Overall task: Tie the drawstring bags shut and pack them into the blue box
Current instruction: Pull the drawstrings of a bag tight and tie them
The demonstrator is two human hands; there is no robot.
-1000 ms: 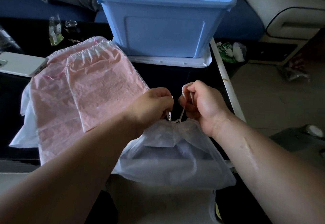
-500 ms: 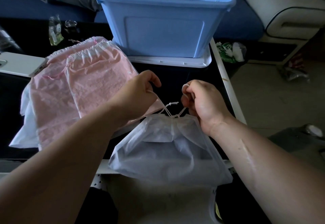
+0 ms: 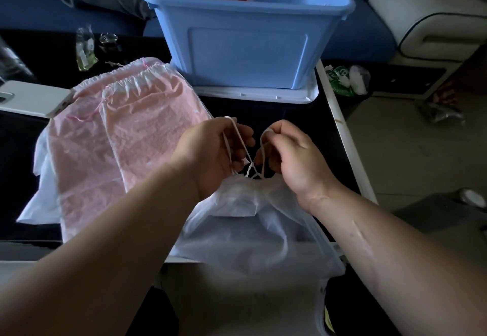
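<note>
**Crossing the cord at the white bag's mouth**

One strand of the cord is held looped over the curled fingers of the left hand, and the other is hooked round the bent forefinger of the right hand; both hands are closed on cord, neither is spread. The strands are seen to cross just beneath and between the hands, right at the gathered mouth of the white bag. The bag is laid at the near edge of the desk, its long axis running from that mouth back toward the person, so the pull is judged to be needed outward, left and right, across that axis. The knot is taken to be unfinished (no tight knot can be made out). The blue box is set straight beyond the hands, about equally near to each, and the pink bags are spread to the left; whether those are tied cannot be told
</note>
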